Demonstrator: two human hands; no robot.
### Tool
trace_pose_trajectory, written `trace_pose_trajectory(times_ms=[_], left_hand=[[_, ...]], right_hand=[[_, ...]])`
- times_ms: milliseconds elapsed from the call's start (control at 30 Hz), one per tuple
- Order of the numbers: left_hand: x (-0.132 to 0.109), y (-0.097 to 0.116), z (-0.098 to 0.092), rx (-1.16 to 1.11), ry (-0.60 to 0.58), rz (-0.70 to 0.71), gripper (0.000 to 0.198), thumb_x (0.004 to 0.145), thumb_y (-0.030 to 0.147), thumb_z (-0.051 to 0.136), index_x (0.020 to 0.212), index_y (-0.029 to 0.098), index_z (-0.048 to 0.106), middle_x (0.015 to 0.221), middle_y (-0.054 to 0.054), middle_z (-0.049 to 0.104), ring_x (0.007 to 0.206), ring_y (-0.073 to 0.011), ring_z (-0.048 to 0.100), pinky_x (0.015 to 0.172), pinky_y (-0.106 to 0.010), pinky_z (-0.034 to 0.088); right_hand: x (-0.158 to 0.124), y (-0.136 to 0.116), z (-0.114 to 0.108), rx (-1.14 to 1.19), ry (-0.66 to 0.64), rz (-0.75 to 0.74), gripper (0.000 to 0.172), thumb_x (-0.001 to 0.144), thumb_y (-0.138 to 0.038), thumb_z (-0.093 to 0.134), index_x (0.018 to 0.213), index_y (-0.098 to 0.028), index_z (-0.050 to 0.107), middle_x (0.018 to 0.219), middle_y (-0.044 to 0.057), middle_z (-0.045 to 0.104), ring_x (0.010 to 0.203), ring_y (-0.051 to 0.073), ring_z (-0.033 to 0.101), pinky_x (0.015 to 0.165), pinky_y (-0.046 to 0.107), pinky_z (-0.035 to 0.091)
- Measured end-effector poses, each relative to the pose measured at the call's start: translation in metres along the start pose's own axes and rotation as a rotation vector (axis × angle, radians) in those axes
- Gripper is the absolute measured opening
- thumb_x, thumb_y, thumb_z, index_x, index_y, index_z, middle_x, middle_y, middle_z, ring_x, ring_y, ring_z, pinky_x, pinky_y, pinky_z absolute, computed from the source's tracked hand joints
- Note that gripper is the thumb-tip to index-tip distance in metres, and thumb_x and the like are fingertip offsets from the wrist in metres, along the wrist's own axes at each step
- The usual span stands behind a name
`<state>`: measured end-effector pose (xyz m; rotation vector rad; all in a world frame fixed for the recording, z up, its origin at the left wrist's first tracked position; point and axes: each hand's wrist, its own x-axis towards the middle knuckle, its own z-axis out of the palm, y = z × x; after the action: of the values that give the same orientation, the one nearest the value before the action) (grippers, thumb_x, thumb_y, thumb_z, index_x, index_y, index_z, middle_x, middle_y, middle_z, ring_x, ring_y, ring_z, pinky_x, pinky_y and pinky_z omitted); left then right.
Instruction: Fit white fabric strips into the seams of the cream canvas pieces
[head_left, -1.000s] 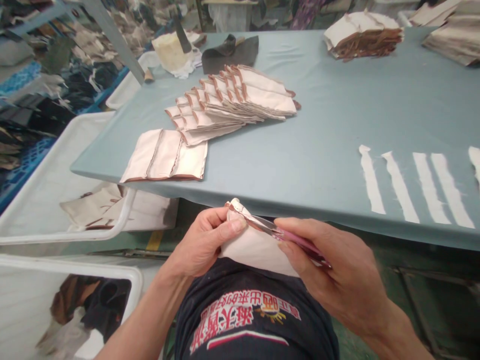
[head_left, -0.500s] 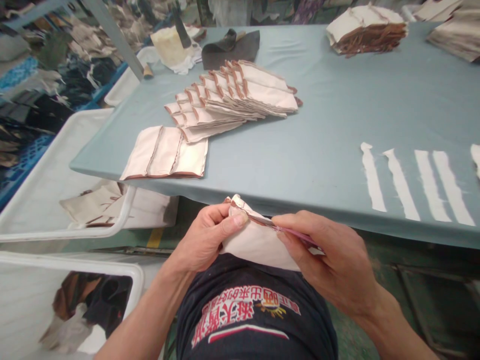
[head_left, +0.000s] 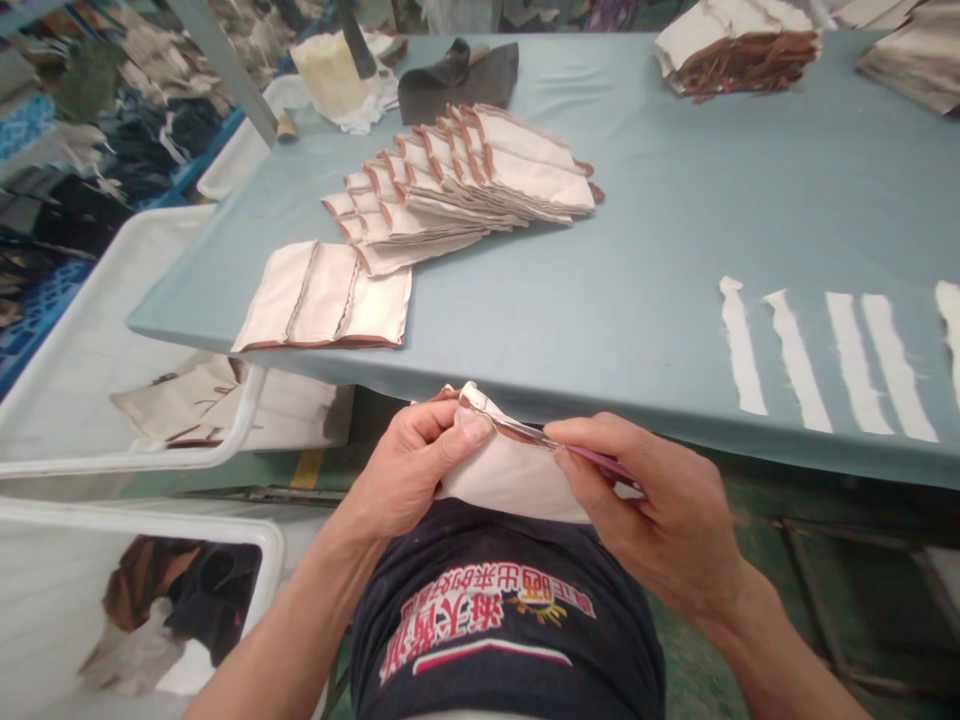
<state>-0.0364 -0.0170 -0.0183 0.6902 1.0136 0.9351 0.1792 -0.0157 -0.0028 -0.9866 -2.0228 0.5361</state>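
Observation:
My left hand [head_left: 409,462] pinches the upper corner of a cream fabric piece [head_left: 510,476] with a brown edge, held against my stomach below the table edge. My right hand [head_left: 664,515] is closed on a thin pink-handled tool [head_left: 592,460] whose metal tip lies along the piece's top edge. On the blue-grey table [head_left: 637,220] a single flat cream piece [head_left: 322,297] lies near the front left. Behind it a fanned stack of folded cream pieces [head_left: 465,185] with brown trim spreads out.
Several white fabric strips [head_left: 814,355] lie at the table's right. Further stacks [head_left: 739,45] sit at the back right, dark cloth [head_left: 457,80] at the back. White bins [head_left: 97,340] with fabric pieces stand left of the table, another bin [head_left: 135,590] at lower left.
Both hands and the held piece have risen slightly toward the table edge. The tool's tip has slid further in along the piece's top edge. The view shifted a little.

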Motion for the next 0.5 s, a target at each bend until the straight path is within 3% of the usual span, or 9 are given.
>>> trace_pose_trajectory(times_ms=[167,333,500], left_hand=[[-0.001,0.003,0.003,-0.042,0.022,0.018,0.040,0.070,0.050,0.094,0.078,0.012,0.083,0.070,-0.004,0.072,0.059,-0.0099,0.057,0.058,-0.019,0.046],[-0.001,0.000,0.002,0.003,0.012,0.036,0.036,0.078,0.047,0.089,0.087,0.013,0.084,0.076,-0.004,0.075,0.062,-0.0102,0.059,0.060,-0.018,0.047],[0.000,-0.001,0.003,-0.003,0.002,0.020,0.037,0.078,0.048,0.089,0.086,0.013,0.084,0.075,-0.005,0.075,0.060,-0.0104,0.059,0.057,-0.018,0.047]], right_hand=[[0.002,0.005,0.004,0.029,0.014,-0.058,0.023,0.097,-0.004,0.059,0.111,-0.021,0.067,0.084,0.000,0.076,0.067,0.012,0.068,0.063,0.022,0.054],[0.000,0.011,0.006,0.022,0.024,-0.082,0.021,0.097,-0.007,0.060,0.109,-0.021,0.069,0.078,-0.001,0.074,0.060,0.012,0.064,0.057,0.023,0.052],[-0.002,0.017,0.008,0.043,0.073,-0.067,0.023,0.095,-0.006,0.060,0.107,-0.023,0.069,0.087,0.002,0.080,0.070,0.015,0.074,0.063,0.025,0.058]])
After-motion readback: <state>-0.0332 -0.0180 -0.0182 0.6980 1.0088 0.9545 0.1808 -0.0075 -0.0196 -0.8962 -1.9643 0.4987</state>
